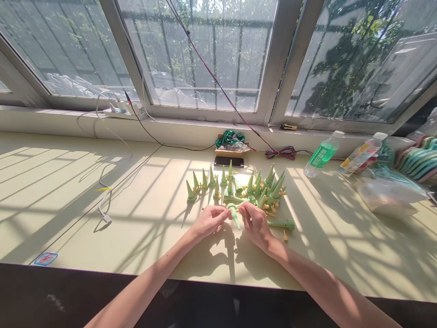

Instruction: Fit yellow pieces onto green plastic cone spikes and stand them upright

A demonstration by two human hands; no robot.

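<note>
A pale green plastic spike (234,216), wide at its collar and tapering to a point, hangs tip down between my two hands. My left hand (213,220) is closed on the spike's left side with a fingertip pinch. On the other side my right hand (254,223) pinches close to the collar; a small yellowish bit shows at those fingertips, too small to name for certain. Just beyond stand several finished-looking green cones (250,184) with yellow pegs in their sides. A longer green spike (282,224) lies beside my right hand, near a loose yellow peg (285,236).
Behind the cones lie a black phone (228,161) and a small box (232,148) with green material. Bottles (322,155) and a plastic bag (384,196) stand at right. A white cable (105,214) crosses the left tabletop; coiled wire (282,153) lies by the sill.
</note>
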